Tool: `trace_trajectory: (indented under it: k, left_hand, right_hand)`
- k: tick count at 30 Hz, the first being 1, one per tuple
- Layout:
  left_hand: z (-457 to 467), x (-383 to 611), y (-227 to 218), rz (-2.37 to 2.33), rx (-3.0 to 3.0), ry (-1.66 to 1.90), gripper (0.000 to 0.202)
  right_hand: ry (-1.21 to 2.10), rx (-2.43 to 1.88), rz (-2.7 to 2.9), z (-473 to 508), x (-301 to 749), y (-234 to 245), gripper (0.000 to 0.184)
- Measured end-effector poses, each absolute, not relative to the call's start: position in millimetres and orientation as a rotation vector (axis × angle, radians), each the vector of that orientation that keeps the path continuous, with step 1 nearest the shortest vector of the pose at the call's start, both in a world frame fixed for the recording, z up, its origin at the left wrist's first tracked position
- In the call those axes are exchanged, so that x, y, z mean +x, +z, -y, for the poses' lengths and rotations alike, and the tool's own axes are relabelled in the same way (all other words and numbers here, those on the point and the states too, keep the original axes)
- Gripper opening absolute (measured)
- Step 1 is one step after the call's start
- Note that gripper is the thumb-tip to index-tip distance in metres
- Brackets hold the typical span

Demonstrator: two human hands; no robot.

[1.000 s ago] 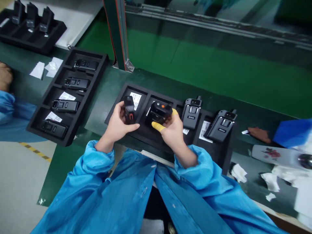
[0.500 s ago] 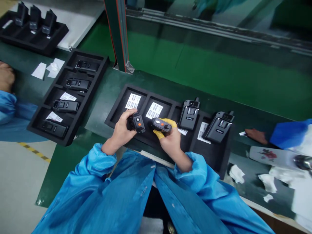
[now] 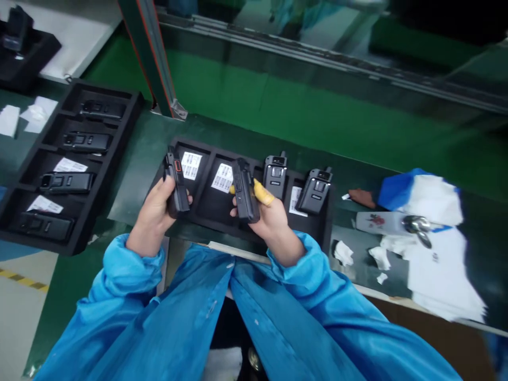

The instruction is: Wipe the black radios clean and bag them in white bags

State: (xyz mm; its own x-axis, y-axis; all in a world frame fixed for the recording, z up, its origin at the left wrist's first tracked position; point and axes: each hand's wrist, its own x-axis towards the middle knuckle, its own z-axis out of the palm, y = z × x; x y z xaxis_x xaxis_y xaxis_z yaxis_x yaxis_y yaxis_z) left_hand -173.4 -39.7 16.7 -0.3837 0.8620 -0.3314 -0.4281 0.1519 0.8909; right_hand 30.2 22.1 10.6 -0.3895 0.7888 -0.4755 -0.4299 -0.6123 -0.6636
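My left hand [image 3: 156, 203] is wrapped round a black handheld radio [image 3: 177, 185], its side with an orange-ringed button turned up. A second black radio [image 3: 244, 190] is gripped by my right hand [image 3: 268, 211], which wears yellow finger covers. Both radios are held apart above a black foam tray [image 3: 222, 225]. In its two left compartments lie white barcode labels, one label [image 3: 191, 165] beside the left radio and another label [image 3: 222, 177] between the hands. Two more radios rest in the right compartments: a radio [image 3: 274, 172] and a tilted radio [image 3: 315, 190].
Left of my tray lies another foam tray [image 3: 85, 233] with several radios. A metal post [image 3: 153, 58] rises behind. On the right are a white flask with a rose [image 3: 379, 221], crumpled tissues [image 3: 343, 253], a blue-and-white bundle [image 3: 420, 196] and white sheets [image 3: 440, 270].
Both radios have turned from end-on to showing their long sides. My hands have moved apart, the left one towards the tray's left edge. The whole view has shifted.
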Motion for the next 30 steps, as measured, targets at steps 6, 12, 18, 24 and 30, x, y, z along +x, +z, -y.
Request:
trace_trajectory:
  k: [6, 12, 18, 24, 30]
  left_hand:
    - [49, -163, 28, -0.805, 0.574, 1.360, 0.079]
    - [44, -160, 5, -0.887, 0.810, 1.358, 0.113]
    - [41, -156, -9, -0.990, 0.961, 1.331, 0.124]
    - [34, -151, 9, -1.048, 0.569, 1.308, 0.107]
    - [13, -149, 32, -1.053, 0.335, 1.335, 0.058]
  right_hand:
    - [2.322, -0.937, 0.148, -22, 27, 30, 0.057]
    - [2.328, -0.906, 0.140, -18, 26, 26, 0.056]
    - [2.287, -0.982, 0.203, -15, 25, 22, 0.053]
    - [2.025, -1.223, 0.132, -29, 15, 26, 0.030]
    - [1.777, -1.100, 0.448, -67, 6, 13, 0.007]
